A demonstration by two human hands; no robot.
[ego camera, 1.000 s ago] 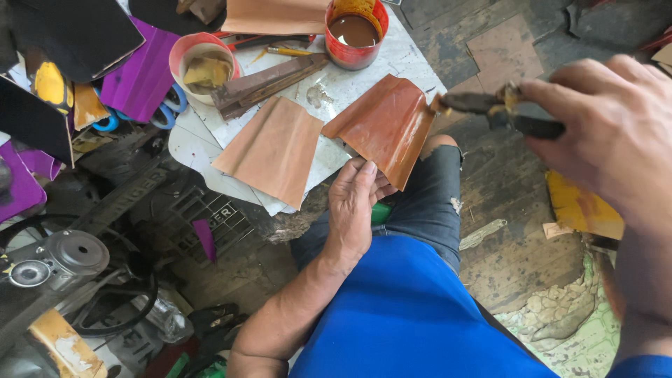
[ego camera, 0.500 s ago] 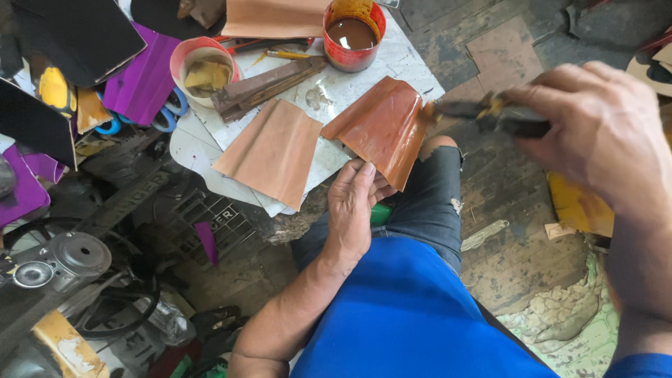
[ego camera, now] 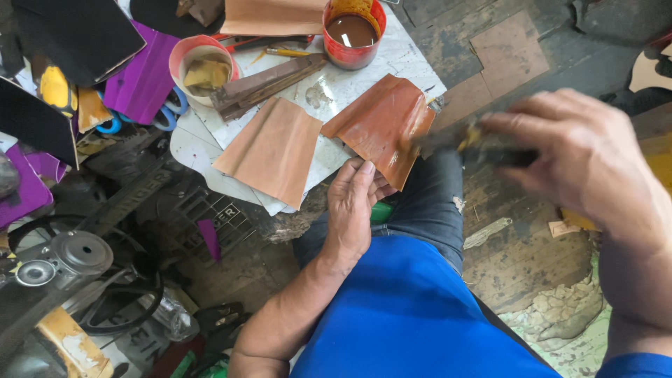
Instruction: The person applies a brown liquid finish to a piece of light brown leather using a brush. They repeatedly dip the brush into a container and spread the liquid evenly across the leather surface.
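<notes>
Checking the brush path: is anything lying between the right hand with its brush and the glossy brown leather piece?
Nothing visible does. The right hand holds the blurred brush just beside the right edge of the glossy brown leather piece, with only open space between. The left hand rests at the piece's lower edge, off that path.

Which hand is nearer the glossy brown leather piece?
Left. The left hand touches the glossy brown leather piece at its lower edge; the right hand, holding a brush, is off to its right.
</notes>
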